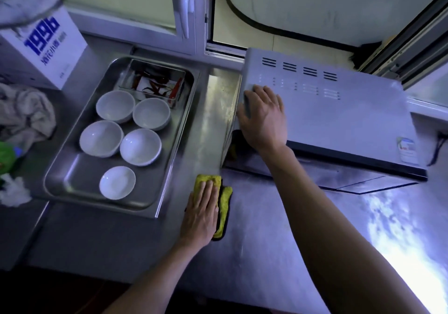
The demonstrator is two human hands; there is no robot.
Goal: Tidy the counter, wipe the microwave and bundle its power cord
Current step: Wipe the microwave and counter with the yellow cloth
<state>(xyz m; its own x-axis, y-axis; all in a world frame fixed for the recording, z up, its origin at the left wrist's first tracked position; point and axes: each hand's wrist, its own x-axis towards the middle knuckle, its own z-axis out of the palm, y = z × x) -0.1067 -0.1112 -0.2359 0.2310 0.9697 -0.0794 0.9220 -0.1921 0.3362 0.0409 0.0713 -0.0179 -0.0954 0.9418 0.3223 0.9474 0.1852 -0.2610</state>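
Observation:
A grey microwave (339,117) stands at the right on the steel counter (266,253), turned at an angle. My right hand (263,117) rests on its top left corner, fingers spread and the thumb over the left edge. A folded yellow cloth (224,203) lies on the counter in front of the microwave's left corner. My left hand (202,210) presses flat on it with straight fingers. A short length of black power cord (436,149) shows past the microwave's right side.
A steel tray (72,182) at the left holds several white bowls (140,146) and a small container of red chillies (155,84). Behind it stands a white box (46,47). A crumpled rag (24,115) lies at the far left. An open window frame (225,47) rises behind.

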